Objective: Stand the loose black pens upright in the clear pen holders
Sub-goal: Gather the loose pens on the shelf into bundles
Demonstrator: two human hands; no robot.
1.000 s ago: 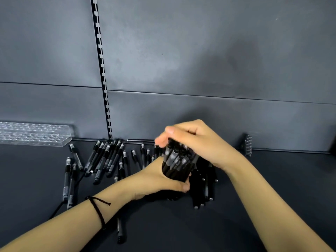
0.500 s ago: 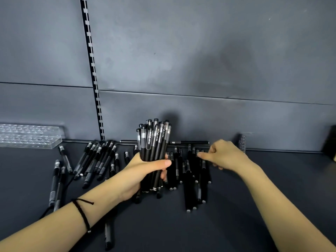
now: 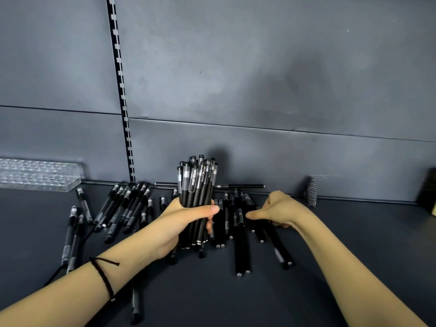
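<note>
My left hand (image 3: 186, 223) grips a thick bundle of black pens (image 3: 198, 185) and holds it upright on the dark shelf, caps up. To its right, my right hand (image 3: 280, 211) lies low over loose black pens (image 3: 240, 244), its fingers curled down onto some of them and the thumb pointing left. More loose pens (image 3: 122, 208) lie fanned out to the left. A clear pen holder (image 3: 35, 175) with rows of holes stands at the far left against the back wall; no pens stand in the part I see.
A slotted metal upright (image 3: 120, 90) runs up the grey back wall. A small black ridged clip (image 3: 312, 192) leans against the wall at the right, and a dark object (image 3: 427, 192) sits at the right edge. One pen (image 3: 238, 185) lies along the wall.
A second ago both hands closed round the bundle. The left hand then stood it upright alone, and the right hand let go and moved right and down onto the loose pens.
</note>
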